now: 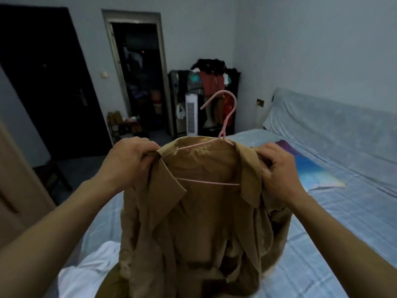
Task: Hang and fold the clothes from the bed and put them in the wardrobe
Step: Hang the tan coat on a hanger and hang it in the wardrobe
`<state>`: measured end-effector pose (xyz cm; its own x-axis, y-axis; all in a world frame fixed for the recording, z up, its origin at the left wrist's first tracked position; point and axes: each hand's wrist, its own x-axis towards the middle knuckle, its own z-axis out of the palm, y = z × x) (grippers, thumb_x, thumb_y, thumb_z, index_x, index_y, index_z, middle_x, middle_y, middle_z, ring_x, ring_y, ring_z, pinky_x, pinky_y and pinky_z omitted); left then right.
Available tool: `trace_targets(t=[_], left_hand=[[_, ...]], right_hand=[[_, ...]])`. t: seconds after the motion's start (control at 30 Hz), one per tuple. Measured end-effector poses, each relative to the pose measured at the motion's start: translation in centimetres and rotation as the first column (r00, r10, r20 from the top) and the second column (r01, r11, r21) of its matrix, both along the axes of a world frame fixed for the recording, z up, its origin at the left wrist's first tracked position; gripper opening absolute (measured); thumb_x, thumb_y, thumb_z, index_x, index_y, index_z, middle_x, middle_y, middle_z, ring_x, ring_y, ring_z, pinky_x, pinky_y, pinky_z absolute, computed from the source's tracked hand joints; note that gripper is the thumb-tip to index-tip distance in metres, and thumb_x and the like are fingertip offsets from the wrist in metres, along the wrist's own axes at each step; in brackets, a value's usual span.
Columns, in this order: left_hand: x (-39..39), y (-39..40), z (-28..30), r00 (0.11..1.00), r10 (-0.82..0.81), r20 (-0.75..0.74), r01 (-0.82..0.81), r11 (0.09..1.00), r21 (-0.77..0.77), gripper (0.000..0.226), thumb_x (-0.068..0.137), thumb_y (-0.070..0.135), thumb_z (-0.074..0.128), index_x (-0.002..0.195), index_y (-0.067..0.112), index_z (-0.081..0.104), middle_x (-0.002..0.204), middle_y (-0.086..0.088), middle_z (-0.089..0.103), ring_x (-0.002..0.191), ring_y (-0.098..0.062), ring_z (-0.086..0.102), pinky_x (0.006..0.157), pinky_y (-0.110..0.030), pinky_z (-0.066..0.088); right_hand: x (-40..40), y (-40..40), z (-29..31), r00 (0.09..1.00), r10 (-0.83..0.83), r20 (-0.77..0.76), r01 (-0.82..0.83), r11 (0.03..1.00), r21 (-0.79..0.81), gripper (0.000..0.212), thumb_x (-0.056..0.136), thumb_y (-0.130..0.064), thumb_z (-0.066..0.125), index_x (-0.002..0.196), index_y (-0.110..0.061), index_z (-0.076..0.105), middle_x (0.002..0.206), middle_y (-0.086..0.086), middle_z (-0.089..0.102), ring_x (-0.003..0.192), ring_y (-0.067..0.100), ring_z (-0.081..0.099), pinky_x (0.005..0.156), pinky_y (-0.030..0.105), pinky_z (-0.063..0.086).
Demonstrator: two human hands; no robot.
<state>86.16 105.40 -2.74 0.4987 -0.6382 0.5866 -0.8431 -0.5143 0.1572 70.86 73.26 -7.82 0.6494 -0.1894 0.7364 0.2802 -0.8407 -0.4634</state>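
A tan collared coat hangs on a pink hanger, held up over the bed. The hanger's hook sticks up above the collar and its bar shows inside the open front. My left hand grips the coat's left shoulder at the collar. My right hand grips the right shoulder. The coat's lower part droops onto the bed. A white garment lies on the bed at the lower left.
A colourful cloth lies on the bed to the right. An open rack of clothes with a white tower fan stands at the far wall. A dark door and an open doorway are at the left.
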Motion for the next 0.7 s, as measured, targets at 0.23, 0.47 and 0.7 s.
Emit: trace_targets(t=[0.23,0.47,0.7], left_hand=[[-9.5,2.7,2.0,0.979,0.177,0.104,-0.199,0.943,0.266,0.015,0.082,0.025,0.048,0.070,0.026,0.057,0.067,0.009,0.055,0.064,-0.017,0.054,0.056,-0.043,0.049],[-19.4,5.4,2.5,0.960,0.239,0.144,-0.258,0.958,0.128,0.014,0.085,0.022,0.053,0.075,0.023,0.062,0.071,0.009,0.052,0.068,-0.015,0.053,0.058,-0.038,0.047],[-25.9,10.1,2.4,0.900,0.406,0.156,-0.390,0.913,-0.122,0.013,0.086,0.013,0.067,0.097,0.016,0.071,0.089,0.002,0.062,0.080,-0.016,0.060,0.071,-0.036,0.052]], right_hand=[[-4.4,0.9,1.5,0.989,0.149,0.012,-0.148,0.987,-0.066,0.014,0.093,-0.010,0.066,0.102,-0.016,0.074,0.087,-0.005,0.059,0.082,0.007,0.057,0.070,0.018,0.042],[-7.5,6.6,2.2,0.953,0.298,0.050,-0.291,0.951,-0.109,0.013,0.090,-0.004,0.068,0.096,-0.013,0.074,0.086,-0.005,0.059,0.076,0.006,0.055,0.069,0.011,0.042],[-8.9,14.9,3.7,0.917,0.381,0.123,-0.370,0.924,-0.099,0.016,0.088,-0.004,0.068,0.097,-0.015,0.076,0.084,-0.004,0.061,0.075,0.003,0.058,0.066,0.008,0.044]])
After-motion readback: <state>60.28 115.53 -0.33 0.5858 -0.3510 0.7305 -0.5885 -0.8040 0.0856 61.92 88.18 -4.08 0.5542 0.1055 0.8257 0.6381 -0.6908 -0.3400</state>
